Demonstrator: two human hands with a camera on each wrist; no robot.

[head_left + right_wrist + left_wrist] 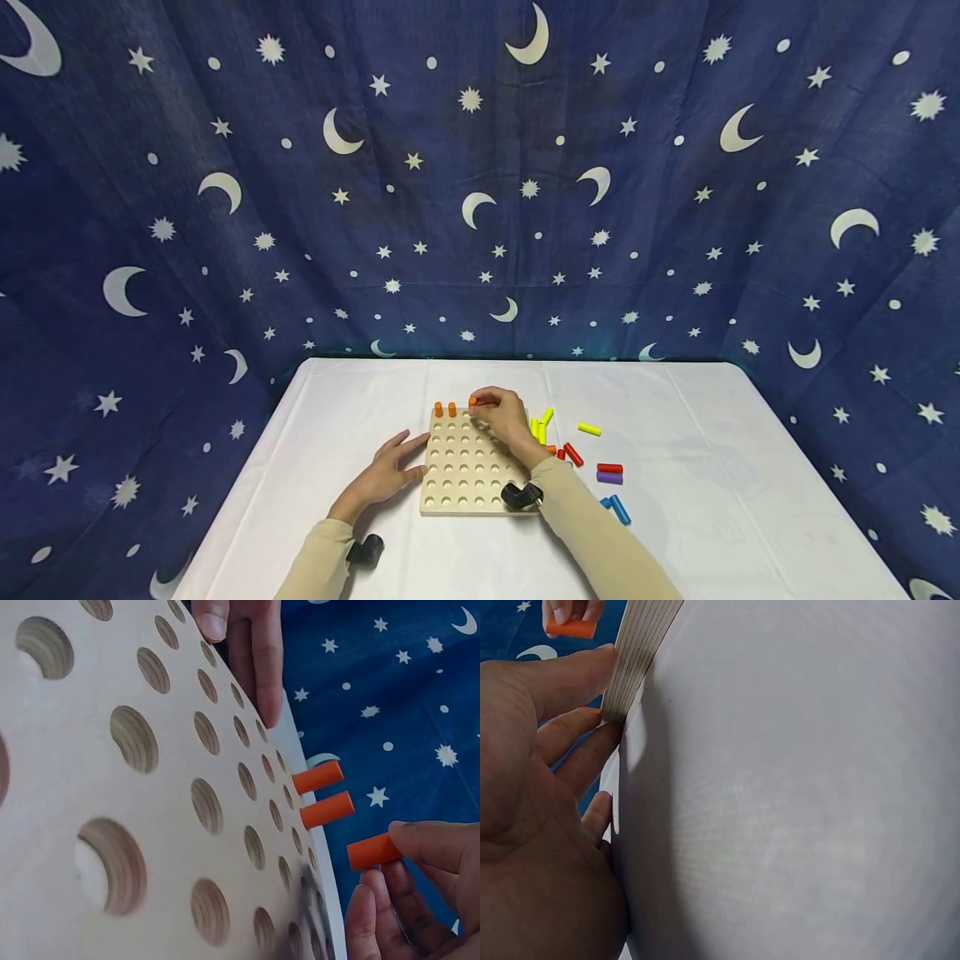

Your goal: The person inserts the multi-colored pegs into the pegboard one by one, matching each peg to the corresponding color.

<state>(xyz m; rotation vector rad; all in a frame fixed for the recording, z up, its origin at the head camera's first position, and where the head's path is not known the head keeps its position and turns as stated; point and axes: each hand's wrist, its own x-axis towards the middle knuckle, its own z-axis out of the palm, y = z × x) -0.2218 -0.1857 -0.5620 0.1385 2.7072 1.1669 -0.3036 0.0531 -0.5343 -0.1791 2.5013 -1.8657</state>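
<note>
A light wooden pegboard (457, 475) with rows of round holes lies on the table. Two orange pegs (328, 811) stand upright in the far row at its left corner. My right hand (504, 417) pinches another orange peg (373, 851) between thumb and fingers, above the far row and apart from the board in the right wrist view. At the board's left edge, my left hand (388, 473) rests with fingers spread, its thumb and fingertips touching the side, as the left wrist view also shows.
Right of the board lie loose pegs: several yellow pegs (589, 429), red pegs (573, 454), a purple peg (609, 478) and blue pegs (619, 509). A white cloth covers the table (720, 500). Behind it hangs a blue curtain (420, 208) with moons and stars.
</note>
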